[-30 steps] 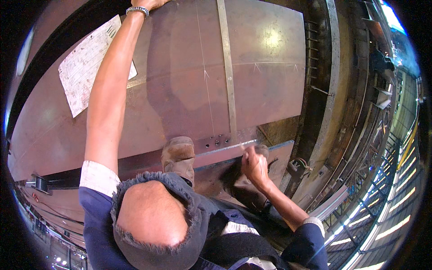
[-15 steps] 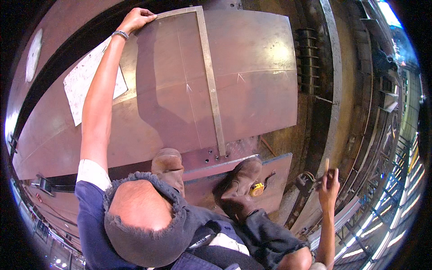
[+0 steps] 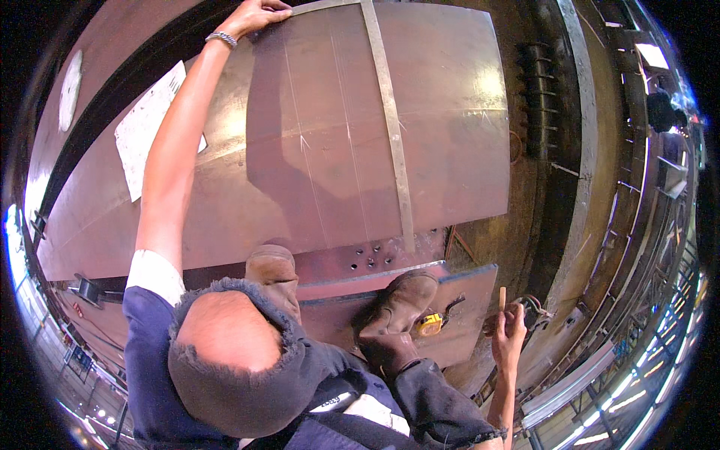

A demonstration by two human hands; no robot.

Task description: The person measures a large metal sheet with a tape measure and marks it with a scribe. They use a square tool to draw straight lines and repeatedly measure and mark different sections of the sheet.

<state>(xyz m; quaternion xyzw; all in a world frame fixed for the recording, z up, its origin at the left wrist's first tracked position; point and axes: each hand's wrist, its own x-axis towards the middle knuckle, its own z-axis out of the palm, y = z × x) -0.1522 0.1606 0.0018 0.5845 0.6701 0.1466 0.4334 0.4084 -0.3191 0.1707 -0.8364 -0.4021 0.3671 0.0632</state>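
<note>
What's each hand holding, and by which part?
Left hand: metal square, at the outer end of its shorter arm. Right hand: thin tan stick, by its lower part.

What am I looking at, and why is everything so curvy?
No robot here: somebody is working bare-handed! A wide fisheye camera on their head looks down, and its lens bends straight edges. The left hand holds one end of a flat, L-shaped metal bar. The bar lies on a big metal plate, with pale lines and a sheet of paper on it too. The right hand holds a thin, tan stick. A yellow tape measure sits beside a brown boot.
</note>
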